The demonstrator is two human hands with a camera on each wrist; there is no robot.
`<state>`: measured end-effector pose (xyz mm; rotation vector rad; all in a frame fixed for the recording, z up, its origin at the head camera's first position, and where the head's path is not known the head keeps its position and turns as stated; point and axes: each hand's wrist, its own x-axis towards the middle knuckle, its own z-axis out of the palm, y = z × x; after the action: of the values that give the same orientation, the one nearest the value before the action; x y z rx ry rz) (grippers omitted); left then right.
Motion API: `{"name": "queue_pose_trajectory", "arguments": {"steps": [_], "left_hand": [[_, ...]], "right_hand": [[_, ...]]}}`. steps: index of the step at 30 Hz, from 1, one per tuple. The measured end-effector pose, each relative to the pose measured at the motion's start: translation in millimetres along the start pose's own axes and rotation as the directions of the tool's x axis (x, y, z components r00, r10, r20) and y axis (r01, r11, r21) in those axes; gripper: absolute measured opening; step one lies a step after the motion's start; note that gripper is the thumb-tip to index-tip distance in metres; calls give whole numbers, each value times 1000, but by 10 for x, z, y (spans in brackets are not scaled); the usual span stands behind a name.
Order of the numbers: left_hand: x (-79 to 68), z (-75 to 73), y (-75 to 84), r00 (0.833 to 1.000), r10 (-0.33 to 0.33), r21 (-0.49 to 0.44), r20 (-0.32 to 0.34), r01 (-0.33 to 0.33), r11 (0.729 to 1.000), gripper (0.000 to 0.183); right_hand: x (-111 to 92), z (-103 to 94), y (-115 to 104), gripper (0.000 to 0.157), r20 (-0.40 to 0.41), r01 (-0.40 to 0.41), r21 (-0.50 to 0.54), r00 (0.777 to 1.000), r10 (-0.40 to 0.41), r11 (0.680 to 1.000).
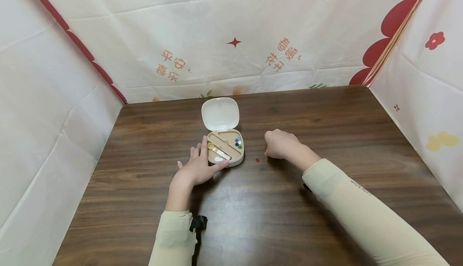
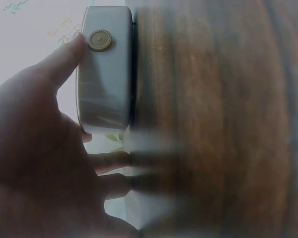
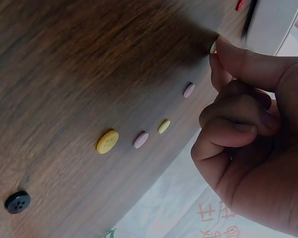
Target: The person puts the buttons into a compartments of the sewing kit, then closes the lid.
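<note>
A white case point(image 1: 235, 160) with a beige divided inside stands on the table, its lid point(image 1: 220, 114) raised. My left hand point(image 1: 197, 167) rests against it with straight, spread fingers, the thumb at the front rim and the index finger along the left side. In the left wrist view, the thumb tip lies beside a round latch point(image 2: 100, 40). To the right of the case, my right hand point(image 1: 282, 144) pinches a small pale button point(image 3: 213, 47) between thumb and index finger, close to the tabletop. Its other fingers are curled. A red button point(image 1: 257, 160) lies between case and hand.
Several small coloured buttons point(image 1: 237, 142) and a narrow strip point(image 1: 221, 152) with a gold ring end lie inside the case. Beside the right hand are a yellow button point(image 3: 108, 142), a black button point(image 3: 17, 202) and several pale ones. Printed cloth point(image 1: 224, 29) hangs behind the table.
</note>
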<state>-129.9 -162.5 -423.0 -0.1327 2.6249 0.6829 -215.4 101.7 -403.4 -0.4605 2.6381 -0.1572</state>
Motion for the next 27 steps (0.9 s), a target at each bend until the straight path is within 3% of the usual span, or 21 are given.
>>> {"name": "queue_pose_trajectory", "arguments": {"steps": [8,27], "left_hand": [[-18,-2,8,1000,4,2,-10,-4,1000,116],[6,39,-26,1000,-3,-7,-19,3,1000,116]], "right_hand": [[-26,0,-22,5,-27,-10,-18,1000,10,1000],[21,-40,-47,6,23,3,-40,1000,-2,999]]}}
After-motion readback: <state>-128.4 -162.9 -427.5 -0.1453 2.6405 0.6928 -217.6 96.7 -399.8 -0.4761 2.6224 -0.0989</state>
